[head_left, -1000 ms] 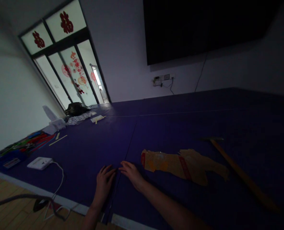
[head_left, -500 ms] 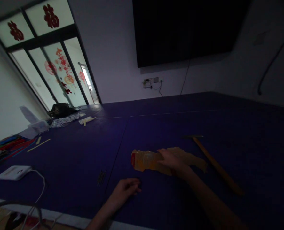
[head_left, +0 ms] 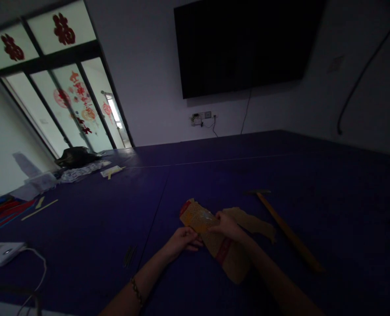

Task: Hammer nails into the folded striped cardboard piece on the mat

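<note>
Both my hands are on a long brown cardboard piece [head_left: 208, 239] with red bands, an orange patch and a shiny spot. My right hand [head_left: 228, 226] grips it around its upper right side, thumb and fingers closed over it. At its left edge, my left hand [head_left: 185, 241] pinches it with bent fingers. Behind the right hand lies a second, torn brown piece [head_left: 252, 221], flat on the purple tabletop [head_left: 142, 210]. Farther right rests a hammer [head_left: 289, 232] with a wooden handle, its head pointing away from me.
Several thin dark nails or sticks [head_left: 129, 255] lie left of my left hand. A white device [head_left: 4, 253] with a cable sits at the left. Coloured strips [head_left: 10, 210], a clear box [head_left: 41, 182] and a black bag [head_left: 76, 157] are farther back. A screen [head_left: 244, 44] hangs on the wall.
The banded cardboard piece has been lifted and turned, its near end now towards me, away from the torn piece. My left hand has moved up and right to take its edge.
</note>
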Action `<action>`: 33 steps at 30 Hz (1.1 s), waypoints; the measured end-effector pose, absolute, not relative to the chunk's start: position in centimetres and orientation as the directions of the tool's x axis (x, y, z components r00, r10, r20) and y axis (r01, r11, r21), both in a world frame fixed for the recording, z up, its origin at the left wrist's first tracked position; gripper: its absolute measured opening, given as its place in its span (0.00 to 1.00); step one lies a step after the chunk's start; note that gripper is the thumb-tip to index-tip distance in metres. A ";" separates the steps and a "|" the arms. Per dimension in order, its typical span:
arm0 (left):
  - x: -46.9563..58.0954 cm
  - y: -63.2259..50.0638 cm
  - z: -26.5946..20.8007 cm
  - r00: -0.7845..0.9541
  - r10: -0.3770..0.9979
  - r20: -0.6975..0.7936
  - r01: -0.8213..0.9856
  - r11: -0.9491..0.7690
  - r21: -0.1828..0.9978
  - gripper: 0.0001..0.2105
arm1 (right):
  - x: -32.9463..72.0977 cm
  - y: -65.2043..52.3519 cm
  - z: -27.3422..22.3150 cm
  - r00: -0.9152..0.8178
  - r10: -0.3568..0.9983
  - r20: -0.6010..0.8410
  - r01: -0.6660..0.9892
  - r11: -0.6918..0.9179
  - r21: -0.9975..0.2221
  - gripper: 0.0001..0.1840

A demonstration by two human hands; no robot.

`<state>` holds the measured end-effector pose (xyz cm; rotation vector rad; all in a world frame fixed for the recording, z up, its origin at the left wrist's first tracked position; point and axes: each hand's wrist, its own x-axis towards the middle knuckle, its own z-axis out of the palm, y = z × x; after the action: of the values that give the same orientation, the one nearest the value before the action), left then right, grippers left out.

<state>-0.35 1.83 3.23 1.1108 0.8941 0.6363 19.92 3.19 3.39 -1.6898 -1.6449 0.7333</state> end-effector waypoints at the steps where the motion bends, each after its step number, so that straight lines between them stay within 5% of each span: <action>1: -0.4 1.7 3.1 0.480 0.835 -0.271 -0.039 0.329 0.944 0.15 | 19.9 3.3 3.3 0.059 0.997 0.052 0.573 0.009 -0.819 0.17; 9: 0.0 0.3 2.9 0.466 0.868 -0.169 -0.271 0.322 0.907 0.24 | 15.2 2.1 1.7 0.117 0.986 0.119 0.324 0.076 -0.943 0.13; 17: -1.5 2.6 3.0 0.319 0.934 -0.159 -0.438 0.294 0.850 0.21 | 21.9 3.1 4.3 0.308 0.925 0.223 0.650 -0.033 -0.759 0.15; 24: -1.4 2.6 3.4 0.313 0.929 -0.196 -0.475 0.332 0.815 0.20 | 26.8 3.3 3.9 0.394 0.915 0.089 0.725 -0.250 -0.641 0.05; 28: -1.4 2.2 4.0 0.382 0.905 -0.185 -0.460 0.361 0.812 0.20 | 25.3 4.0 4.1 0.277 0.960 0.036 0.679 -0.170 -0.714 0.13; 33: -1.5 1.8 4.5 0.529 0.833 -0.161 -0.401 0.412 0.818 0.23 | 21.1 3.4 4.6 0.229 0.954 0.194 0.610 0.015 -0.792 0.16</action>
<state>-1.49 1.80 4.46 0.8088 0.6202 0.8417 21.10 3.45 4.59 -1.6877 -1.4726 0.5314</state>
